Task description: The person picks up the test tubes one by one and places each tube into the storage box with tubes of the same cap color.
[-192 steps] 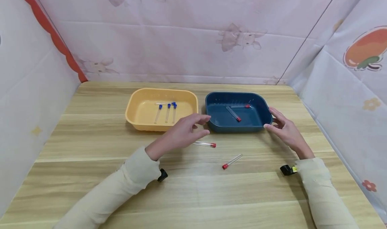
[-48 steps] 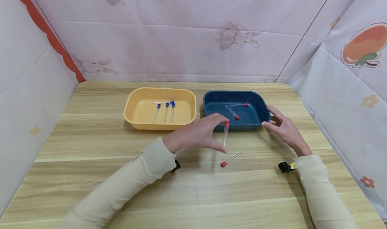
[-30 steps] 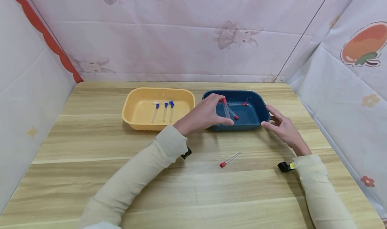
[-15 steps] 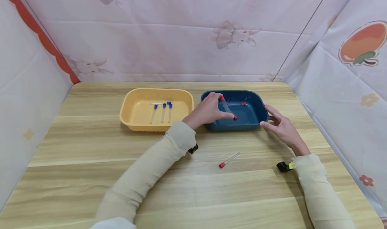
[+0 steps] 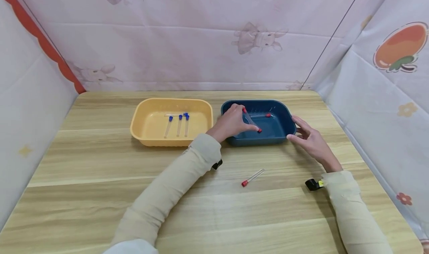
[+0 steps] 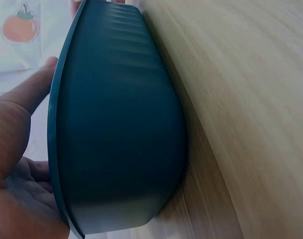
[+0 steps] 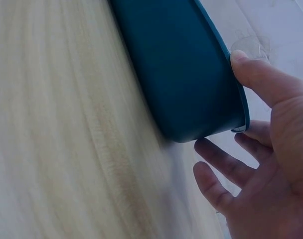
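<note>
My left hand (image 5: pixel 232 122) reaches over the near left side of the dark blue bin (image 5: pixel 268 140), holding a red-capped test tube (image 5: pixel 247 116) between index finger and thumb. The cap is by the index fingertip. Under it another tube's red cap (image 5: pixel 259 130) shows beside the thumb, and a third red-capped tube (image 5: pixel 259 115) lies toward the back of the bin. In the left wrist view the bin wall hides the tubes. My right hand (image 5: pixel 311 142) grips the bin's right end, thumb (image 7: pixel 239 57) on the rim and fingers (image 7: pixel 224 159) against the end wall.
Left of the blue bin stands a yellow bin (image 5: pixel 171 142) with several blue-capped tubes (image 5: pixel 179 124) inside. One red-capped tube (image 5: pixel 252 177) lies on the wooden table (image 5: pixel 214 213) in front. Printed fabric walls (image 5: pixel 187 53) enclose the back and sides.
The left hand has picked up a red-capped tube from the table, carried it right and up over the blue bin, and lowered it inside. The right hand stays at the bin's end.
</note>
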Demonstrator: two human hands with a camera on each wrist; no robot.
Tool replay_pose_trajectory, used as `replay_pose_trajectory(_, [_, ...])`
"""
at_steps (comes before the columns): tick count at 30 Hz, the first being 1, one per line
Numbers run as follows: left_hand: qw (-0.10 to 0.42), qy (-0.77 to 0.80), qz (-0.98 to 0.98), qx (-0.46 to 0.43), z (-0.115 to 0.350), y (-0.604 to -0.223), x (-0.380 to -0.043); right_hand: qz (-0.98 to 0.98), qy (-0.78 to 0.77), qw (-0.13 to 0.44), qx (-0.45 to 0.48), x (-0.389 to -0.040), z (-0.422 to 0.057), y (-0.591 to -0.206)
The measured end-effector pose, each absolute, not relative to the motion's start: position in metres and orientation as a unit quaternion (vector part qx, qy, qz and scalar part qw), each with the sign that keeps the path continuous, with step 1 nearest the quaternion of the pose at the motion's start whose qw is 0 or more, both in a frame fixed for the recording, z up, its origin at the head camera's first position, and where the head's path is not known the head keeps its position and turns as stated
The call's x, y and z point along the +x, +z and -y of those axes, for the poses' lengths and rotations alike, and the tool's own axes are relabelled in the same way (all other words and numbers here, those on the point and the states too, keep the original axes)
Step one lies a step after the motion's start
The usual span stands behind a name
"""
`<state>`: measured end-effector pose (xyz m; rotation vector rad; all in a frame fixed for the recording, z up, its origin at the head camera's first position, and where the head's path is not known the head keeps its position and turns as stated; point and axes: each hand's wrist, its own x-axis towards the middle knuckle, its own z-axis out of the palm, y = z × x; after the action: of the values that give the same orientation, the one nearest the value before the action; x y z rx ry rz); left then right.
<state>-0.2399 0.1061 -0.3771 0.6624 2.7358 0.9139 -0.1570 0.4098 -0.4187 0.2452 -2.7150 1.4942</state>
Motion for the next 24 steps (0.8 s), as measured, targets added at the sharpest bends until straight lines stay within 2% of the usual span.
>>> replay_pose_trajectory(14, [0.099, 0.223, -0.945, 0.218, -0.125, -0.384, -0.243, 0.873, 0.483, 0.013, 0.066, -0.158, -0.409, -0.419])
replay_pose_trajectory(24, [0.124, 0.162, -0.961, 0.187, -0.135, -0.388, -0.241, 0.875, 0.477, 0.011, 0.081, -0.156, -0.41, -0.418])
